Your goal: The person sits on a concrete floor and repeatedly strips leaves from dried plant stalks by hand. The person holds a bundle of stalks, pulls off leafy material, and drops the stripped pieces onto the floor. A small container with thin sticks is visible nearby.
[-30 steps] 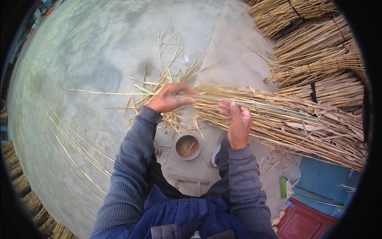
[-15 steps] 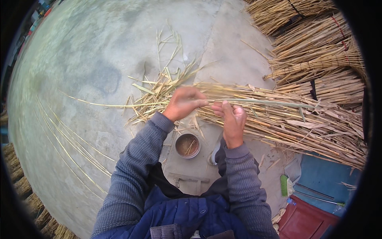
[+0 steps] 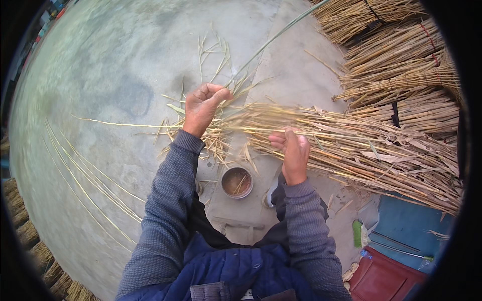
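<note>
Reeds [image 3: 351, 145] lay bundled; left hand [image 3: 202, 106] had risen, fingers clenched on a stalk [image 3: 273, 39], right hand [image 3: 293, 150] gripping stems, tips blurred.

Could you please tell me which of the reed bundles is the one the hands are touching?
The loose bundle lying across the concrete before the person; the left hand and right hand grip its stalks. The tied bundles beyond lie untouched.

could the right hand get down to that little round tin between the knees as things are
Probably yes. The right hand is just above the round tin, with only loose straw ends between them, though it is closed on stalks of the reed bundle.
</note>
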`<move>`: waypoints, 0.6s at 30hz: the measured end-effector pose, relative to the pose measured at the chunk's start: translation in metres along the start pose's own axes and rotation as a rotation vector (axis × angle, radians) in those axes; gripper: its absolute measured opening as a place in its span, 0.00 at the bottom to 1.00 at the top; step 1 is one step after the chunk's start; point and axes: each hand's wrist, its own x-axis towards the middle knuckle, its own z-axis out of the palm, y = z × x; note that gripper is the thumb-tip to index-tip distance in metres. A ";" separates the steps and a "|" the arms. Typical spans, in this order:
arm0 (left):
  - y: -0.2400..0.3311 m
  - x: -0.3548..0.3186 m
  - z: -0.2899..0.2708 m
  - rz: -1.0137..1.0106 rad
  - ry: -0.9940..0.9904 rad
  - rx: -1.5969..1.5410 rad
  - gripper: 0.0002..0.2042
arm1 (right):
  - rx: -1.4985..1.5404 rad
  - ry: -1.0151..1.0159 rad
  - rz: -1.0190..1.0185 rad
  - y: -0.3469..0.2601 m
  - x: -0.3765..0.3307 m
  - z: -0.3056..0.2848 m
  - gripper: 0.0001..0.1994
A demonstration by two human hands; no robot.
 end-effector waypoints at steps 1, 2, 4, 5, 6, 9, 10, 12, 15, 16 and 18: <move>0.002 0.007 -0.010 0.036 0.055 0.081 0.08 | -0.004 -0.023 -0.001 0.000 0.000 0.000 0.14; 0.003 0.008 -0.019 0.253 0.081 0.568 0.10 | 0.018 -0.039 0.009 0.000 0.000 0.000 0.14; -0.001 0.007 -0.024 0.515 0.102 1.108 0.13 | 0.077 -0.069 0.019 -0.002 -0.001 0.002 0.14; -0.005 0.004 -0.021 0.606 0.085 1.141 0.14 | 0.113 -0.085 0.020 -0.002 -0.001 0.003 0.15; -0.009 0.000 -0.014 0.677 0.043 1.187 0.15 | 0.155 -0.111 0.007 -0.002 -0.001 0.005 0.15; -0.019 -0.012 0.011 0.513 -0.333 0.787 0.12 | 0.200 -0.157 0.003 -0.002 -0.002 0.010 0.16; -0.020 -0.014 0.017 0.452 -0.422 0.760 0.11 | 0.192 -0.155 0.021 -0.002 -0.002 0.010 0.16; -0.019 -0.013 0.020 0.429 -0.475 0.675 0.10 | 0.192 -0.175 0.015 -0.001 -0.003 0.009 0.15; -0.011 -0.006 0.006 0.303 -0.485 0.650 0.11 | 0.185 -0.038 0.054 -0.004 0.000 0.002 0.13; -0.008 -0.005 -0.003 0.246 -0.490 0.640 0.13 | 0.201 -0.030 0.059 -0.005 0.001 -0.001 0.13; -0.004 -0.004 -0.013 0.115 -0.498 0.643 0.14 | 0.233 0.014 0.070 -0.006 0.002 -0.005 0.12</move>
